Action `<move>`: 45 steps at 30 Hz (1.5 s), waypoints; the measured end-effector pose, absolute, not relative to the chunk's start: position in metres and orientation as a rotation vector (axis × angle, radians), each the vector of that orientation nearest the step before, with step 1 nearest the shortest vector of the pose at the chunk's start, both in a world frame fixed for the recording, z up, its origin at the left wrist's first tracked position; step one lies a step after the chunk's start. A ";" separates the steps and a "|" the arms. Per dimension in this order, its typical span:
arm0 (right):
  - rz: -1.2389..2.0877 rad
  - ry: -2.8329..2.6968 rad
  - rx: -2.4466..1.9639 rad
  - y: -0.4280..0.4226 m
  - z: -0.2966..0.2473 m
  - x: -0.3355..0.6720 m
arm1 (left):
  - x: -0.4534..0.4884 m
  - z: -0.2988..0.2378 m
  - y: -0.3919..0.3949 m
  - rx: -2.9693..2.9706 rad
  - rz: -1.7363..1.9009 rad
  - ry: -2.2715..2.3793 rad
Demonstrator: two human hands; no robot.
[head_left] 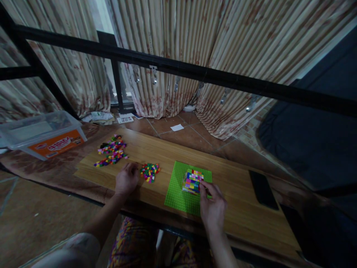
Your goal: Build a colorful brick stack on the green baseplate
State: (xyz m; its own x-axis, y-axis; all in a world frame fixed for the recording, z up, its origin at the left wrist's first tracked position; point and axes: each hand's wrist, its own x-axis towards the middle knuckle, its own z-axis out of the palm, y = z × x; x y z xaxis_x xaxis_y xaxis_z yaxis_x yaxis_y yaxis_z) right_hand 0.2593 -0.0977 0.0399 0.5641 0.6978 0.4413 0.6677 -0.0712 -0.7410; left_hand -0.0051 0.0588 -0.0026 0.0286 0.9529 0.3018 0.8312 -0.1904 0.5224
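A green studded baseplate lies on the wooden board, and a block of small multicoloured building bricks rises from its middle. My right hand reaches over the plate, with thumb and forefinger pinched at the right side of the brick block. Whatever sits between those fingertips is too small to make out. My left hand rests on the board with curled fingers, just left of a small pile of loose bricks. Its fingers hide anything they might hold. Farther left spreads a larger heap of loose bricks.
The wooden board lies across a brown cloth-covered surface. A dark phone-like slab is on its right. At far left stands a clear plastic box with an orange label. A black metal bar crosses before the striped curtains.
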 end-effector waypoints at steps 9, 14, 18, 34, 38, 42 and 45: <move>0.094 -1.161 -1.682 -0.101 0.037 0.263 | -0.004 0.000 0.058 2.097 0.896 1.857; 0.099 -1.177 -1.708 -0.104 0.038 0.265 | -0.004 -0.001 0.058 2.106 0.898 1.860; 0.108 -1.166 -1.705 -0.102 0.037 0.267 | -0.005 -0.003 0.059 2.105 0.903 1.859; 0.103 -1.165 -1.721 -0.101 0.041 0.264 | -0.004 -0.005 0.058 2.088 0.949 1.832; 0.103 -1.197 -1.703 -0.101 0.040 0.266 | -0.003 -0.003 0.057 2.076 0.964 1.816; 0.105 -1.219 -1.686 -0.103 0.041 0.267 | -0.002 -0.001 0.056 2.063 0.944 1.833; 0.107 -1.233 -1.665 -0.102 0.041 0.269 | -0.002 -0.003 0.056 2.077 0.954 1.832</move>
